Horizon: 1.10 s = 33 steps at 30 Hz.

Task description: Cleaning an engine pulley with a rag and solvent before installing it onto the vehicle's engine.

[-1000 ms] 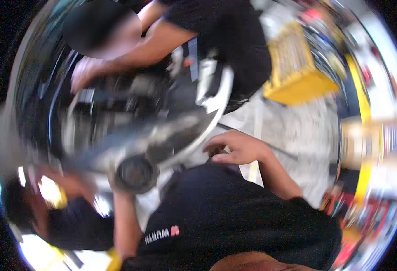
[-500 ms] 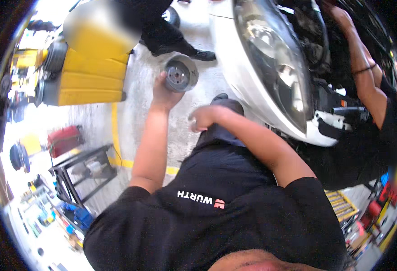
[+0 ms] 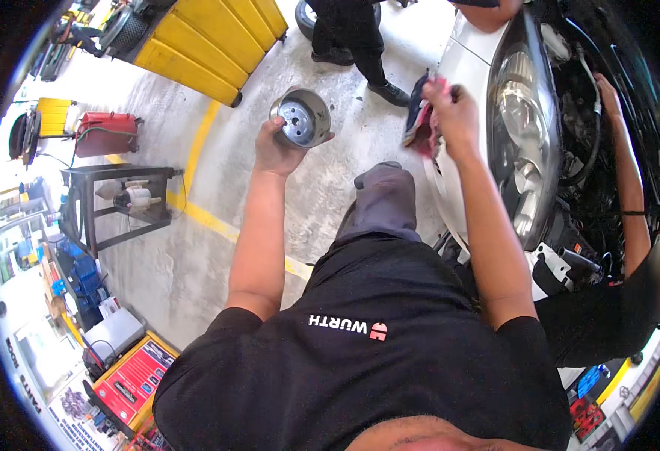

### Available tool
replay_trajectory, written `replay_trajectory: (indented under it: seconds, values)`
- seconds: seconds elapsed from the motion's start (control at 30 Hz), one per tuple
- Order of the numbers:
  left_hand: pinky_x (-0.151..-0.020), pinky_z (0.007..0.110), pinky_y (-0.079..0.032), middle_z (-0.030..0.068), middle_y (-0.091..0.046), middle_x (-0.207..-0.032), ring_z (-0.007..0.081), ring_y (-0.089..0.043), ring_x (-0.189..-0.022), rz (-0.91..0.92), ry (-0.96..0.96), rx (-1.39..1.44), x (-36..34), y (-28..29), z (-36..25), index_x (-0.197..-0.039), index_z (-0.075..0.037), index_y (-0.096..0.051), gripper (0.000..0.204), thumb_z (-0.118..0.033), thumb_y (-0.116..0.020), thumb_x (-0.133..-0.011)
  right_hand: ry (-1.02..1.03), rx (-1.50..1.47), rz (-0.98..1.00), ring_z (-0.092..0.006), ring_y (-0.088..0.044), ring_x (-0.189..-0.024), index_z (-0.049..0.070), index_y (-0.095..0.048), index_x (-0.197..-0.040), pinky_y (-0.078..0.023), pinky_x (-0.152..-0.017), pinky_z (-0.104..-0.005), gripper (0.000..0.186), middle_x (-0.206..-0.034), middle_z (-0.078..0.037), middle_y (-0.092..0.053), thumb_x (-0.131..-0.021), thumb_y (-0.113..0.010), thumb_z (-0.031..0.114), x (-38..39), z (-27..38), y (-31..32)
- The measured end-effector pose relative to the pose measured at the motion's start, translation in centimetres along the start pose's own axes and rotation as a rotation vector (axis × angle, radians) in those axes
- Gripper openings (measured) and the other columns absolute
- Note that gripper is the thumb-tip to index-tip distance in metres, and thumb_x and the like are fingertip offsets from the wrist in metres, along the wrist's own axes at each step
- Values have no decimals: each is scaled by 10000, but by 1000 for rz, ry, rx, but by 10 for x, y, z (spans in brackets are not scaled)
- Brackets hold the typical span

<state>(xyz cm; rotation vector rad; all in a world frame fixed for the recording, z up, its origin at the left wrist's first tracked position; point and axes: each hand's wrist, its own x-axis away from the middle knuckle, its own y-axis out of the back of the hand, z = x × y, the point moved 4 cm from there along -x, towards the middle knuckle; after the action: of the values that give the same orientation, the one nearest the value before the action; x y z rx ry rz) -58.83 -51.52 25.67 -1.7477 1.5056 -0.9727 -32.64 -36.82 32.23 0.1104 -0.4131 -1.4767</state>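
My left hand (image 3: 277, 154) holds a round, cup-shaped grey metal drum (image 3: 316, 113), its hollow side with holes in the base facing up. The thumb lies on the near left of its rim, and the fingers pass underneath, with tips showing at the right. Further right, my right hand (image 3: 459, 120) is closed on a crumpled rag (image 3: 422, 129), pink-red and dark blue. The rag hangs in the air beside the white car's front bumper and is slightly blurred. Part of the rag is hidden behind my fingers.
A car headlight (image 3: 521, 143) and open engine bay stand at the right, where a co-worker's arm (image 3: 629, 180) reaches in. Another person's dark shoe (image 3: 388, 93) is ahead. At left are a yellow cabinet (image 3: 209, 49), a black metal stand (image 3: 119, 171) and a red case (image 3: 107, 134).
My right hand has swung from near my lap to the right and forward, with the rag now visible in it. The left hand still holds the drum. My view has shifted.
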Motion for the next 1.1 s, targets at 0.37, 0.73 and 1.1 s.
replay_trajectory:
  seconds: [0.37, 0.73, 1.1]
  values:
    - [-669, 344, -583, 103, -677, -947, 216, -666, -740, -81, 295, -392, -33, -58, 16, -1096, -28, -597, 365, -266, -660, -826, 793, 177, 397, -371, -608, -888, 81, -673, -953, -488, -791, -458, 101, -878, -128, -633, -890, -604, 120, 92, -3, -79]
    - [-591, 360, -570, 39, -650, -877, 167, -650, -705, -12, 933, -770, -109, -24, -19, -1091, -107, -595, 345, -329, -657, -835, 1225, 976, 355, -235, -604, -1024, 120, -709, -925, -475, -890, -407, 186, -1035, -59, -638, -876, -546, 196, 30, 0, -127]
    - [-850, 528, -580, 138, -677, -1104, 286, -691, -985, -319, 457, -297, -132, 131, -143, -1201, -83, -565, 442, -367, -625, -868, -250, -48, 755, -113, -564, -904, -30, -639, -1191, -463, -812, -295, 366, -1042, -33, -650, -960, -638, 253, -51, -45, -237]
